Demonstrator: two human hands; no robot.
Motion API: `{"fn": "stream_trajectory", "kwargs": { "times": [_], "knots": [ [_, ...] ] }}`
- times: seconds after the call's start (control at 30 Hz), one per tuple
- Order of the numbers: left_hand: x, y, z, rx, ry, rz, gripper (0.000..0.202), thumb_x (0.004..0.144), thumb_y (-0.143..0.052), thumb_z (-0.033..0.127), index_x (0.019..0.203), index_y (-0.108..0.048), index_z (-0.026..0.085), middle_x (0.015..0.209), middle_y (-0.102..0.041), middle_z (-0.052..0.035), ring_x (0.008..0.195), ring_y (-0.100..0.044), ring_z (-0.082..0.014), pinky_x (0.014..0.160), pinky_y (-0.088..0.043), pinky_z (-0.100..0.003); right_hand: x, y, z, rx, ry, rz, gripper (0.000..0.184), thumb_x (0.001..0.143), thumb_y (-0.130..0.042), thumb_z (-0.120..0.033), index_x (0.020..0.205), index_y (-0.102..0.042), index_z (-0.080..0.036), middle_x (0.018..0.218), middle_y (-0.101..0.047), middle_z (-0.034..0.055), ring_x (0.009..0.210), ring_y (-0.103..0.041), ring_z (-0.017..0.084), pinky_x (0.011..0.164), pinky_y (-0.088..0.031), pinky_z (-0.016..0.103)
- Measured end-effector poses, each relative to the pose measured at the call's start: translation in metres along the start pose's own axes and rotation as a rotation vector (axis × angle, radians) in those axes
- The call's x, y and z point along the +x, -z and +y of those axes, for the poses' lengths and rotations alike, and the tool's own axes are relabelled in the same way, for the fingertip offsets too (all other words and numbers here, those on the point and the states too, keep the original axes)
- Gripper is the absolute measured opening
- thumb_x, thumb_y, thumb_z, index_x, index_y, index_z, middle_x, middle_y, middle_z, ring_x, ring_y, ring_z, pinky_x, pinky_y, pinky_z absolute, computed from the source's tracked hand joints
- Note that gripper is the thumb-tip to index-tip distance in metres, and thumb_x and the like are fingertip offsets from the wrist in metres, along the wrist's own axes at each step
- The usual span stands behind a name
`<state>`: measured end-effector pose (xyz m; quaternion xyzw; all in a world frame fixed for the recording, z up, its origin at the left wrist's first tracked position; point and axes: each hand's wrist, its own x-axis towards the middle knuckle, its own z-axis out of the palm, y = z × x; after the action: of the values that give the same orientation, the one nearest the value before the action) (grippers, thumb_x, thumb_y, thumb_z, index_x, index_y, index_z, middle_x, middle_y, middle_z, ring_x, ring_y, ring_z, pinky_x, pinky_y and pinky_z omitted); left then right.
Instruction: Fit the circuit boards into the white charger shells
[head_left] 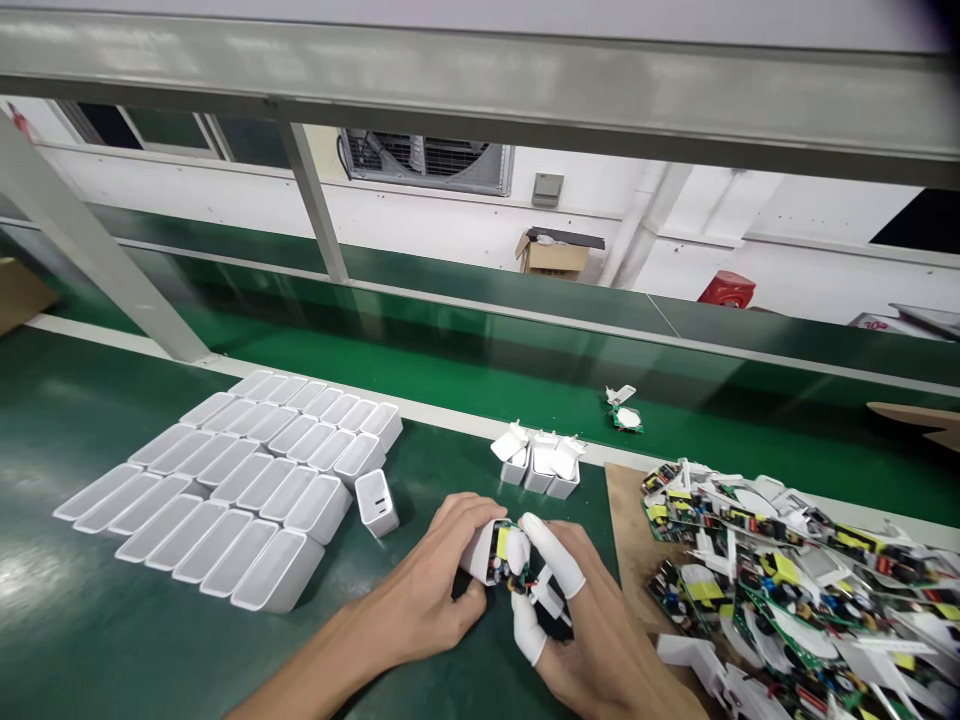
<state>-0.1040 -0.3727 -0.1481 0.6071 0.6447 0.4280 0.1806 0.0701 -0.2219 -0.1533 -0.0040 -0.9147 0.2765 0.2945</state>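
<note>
My left hand [427, 590] is closed around a white charger shell [480, 550] with a circuit board [504, 553] partly inside it. My right hand [581, 620], with white finger cots on several fingers, pinches the board and a white plug cover [551, 600] from the right. Both hands meet low at the centre, just above the green mat [90, 620].
Rows of empty white shells [240, 475] lie to the left, with one upright shell [376, 503] beside them. Three assembled chargers [540, 462] stand near the conveyor belt [525, 370], where one more piece [624, 412] lies. A heap of circuit boards [787, 580] fills the right.
</note>
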Motion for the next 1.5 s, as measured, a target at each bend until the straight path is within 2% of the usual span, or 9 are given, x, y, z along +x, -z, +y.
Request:
{"fn": "stream_trajectory", "kwargs": {
  "times": [0.27, 0.37, 0.47, 0.6, 0.77, 0.93, 1.17, 1.37, 1.5],
  "knots": [
    [-0.001, -0.003, 0.002, -0.041, 0.008, -0.017, 0.081, 0.084, -0.058, -0.003, 0.154, -0.038, 0.032, 0.14, -0.053, -0.009, 0.132, -0.053, -0.027, 0.113, -0.05, -0.045, -0.004, -0.004, 0.001, 0.029, -0.026, -0.037, 0.076, 0.093, -0.054, -0.005, 0.163, -0.03, -0.021, 0.135, -0.061, 0.0145, 0.124, -0.06, 0.029, 0.102, -0.059, 0.045],
    [-0.003, -0.003, 0.003, -0.05, 0.082, -0.046, 0.077, 0.092, -0.064, 0.006, 0.159, -0.037, 0.032, 0.147, -0.051, -0.0119, 0.126, -0.061, -0.0265, 0.107, -0.056, -0.042, 0.0, 0.002, -0.001, 0.003, -0.011, -0.01, 0.067, 0.1, -0.062, -0.02, 0.161, -0.034, -0.022, 0.132, -0.064, 0.0143, 0.118, -0.065, 0.029, 0.1, -0.061, 0.046],
    [-0.007, -0.001, 0.001, -0.01, 0.1, -0.065, 0.068, 0.099, -0.063, 0.016, 0.161, -0.04, 0.031, 0.153, -0.054, -0.0135, 0.139, -0.055, -0.0319, 0.117, -0.05, -0.051, 0.004, 0.009, 0.0, 0.042, -0.051, 0.081, 0.065, 0.101, -0.067, -0.038, 0.158, -0.039, -0.024, 0.125, -0.069, 0.0117, 0.111, -0.071, 0.028, 0.093, -0.065, 0.04],
    [-0.011, 0.0, -0.001, -0.107, 0.198, 0.009, 0.063, 0.104, -0.063, 0.026, 0.162, -0.041, 0.034, 0.156, -0.058, -0.0107, 0.143, -0.056, -0.0315, 0.121, -0.046, -0.055, 0.005, 0.009, 0.008, 0.131, -0.101, 0.14, 0.033, 0.106, -0.053, -0.021, 0.137, -0.061, -0.027, 0.129, -0.07, 0.009, 0.118, -0.072, 0.022, 0.099, -0.063, 0.034],
    [-0.008, 0.002, 0.009, -0.321, 0.362, 0.124, 0.052, 0.11, -0.053, 0.042, 0.161, -0.044, 0.035, 0.155, -0.061, -0.007, 0.143, -0.059, -0.0286, 0.122, -0.045, -0.052, 0.001, -0.008, 0.019, 0.084, 0.029, 0.018, 0.047, 0.101, -0.059, -0.013, 0.146, -0.056, -0.025, 0.154, -0.056, 0.0139, 0.141, -0.058, 0.027, 0.115, -0.054, 0.044],
    [-0.006, -0.004, 0.02, -0.366, 0.506, 0.171, 0.059, 0.111, -0.04, 0.057, 0.167, -0.03, 0.04, 0.158, -0.059, -0.004, 0.149, -0.052, -0.03, 0.127, -0.035, -0.061, -0.001, -0.016, 0.025, -0.016, 0.157, 0.047, 0.046, 0.098, -0.052, -0.003, 0.14, -0.061, -0.021, 0.136, -0.065, 0.0162, 0.12, -0.071, 0.024, 0.094, -0.065, 0.034],
    [-0.012, -0.013, 0.016, -0.345, 0.343, 0.296, 0.075, 0.106, -0.047, 0.065, 0.17, -0.021, 0.035, 0.169, -0.044, -0.0083, 0.156, -0.041, -0.0314, 0.129, -0.034, -0.055, 0.004, -0.009, 0.016, 0.012, 0.107, 0.128, 0.048, 0.097, -0.054, -0.003, 0.139, -0.06, -0.025, 0.13, -0.065, 0.0142, 0.109, -0.073, 0.023, 0.088, -0.066, 0.031],
    [-0.006, -0.013, 0.01, -0.232, 0.455, 0.252, 0.049, 0.112, -0.038, 0.053, 0.155, -0.048, 0.032, 0.147, -0.066, -0.0096, 0.132, -0.065, -0.0294, 0.117, -0.051, -0.05, 0.003, -0.019, 0.017, 0.052, 0.081, 0.066, 0.033, 0.094, -0.049, -0.001, 0.117, -0.063, -0.021, 0.114, -0.066, 0.0128, 0.093, -0.072, 0.021, 0.076, -0.066, 0.03],
    [-0.01, -0.018, 0.006, -0.247, 0.433, 0.311, 0.05, 0.112, -0.039, 0.053, 0.158, -0.043, 0.032, 0.149, -0.064, -0.01, 0.134, -0.063, -0.0302, 0.115, -0.052, -0.05, 0.002, -0.015, 0.015, 0.003, 0.118, 0.104, 0.037, 0.092, -0.048, 0.001, 0.118, -0.062, -0.021, 0.12, -0.065, 0.0148, 0.098, -0.072, 0.022, 0.081, -0.067, 0.031]
  ]
}}
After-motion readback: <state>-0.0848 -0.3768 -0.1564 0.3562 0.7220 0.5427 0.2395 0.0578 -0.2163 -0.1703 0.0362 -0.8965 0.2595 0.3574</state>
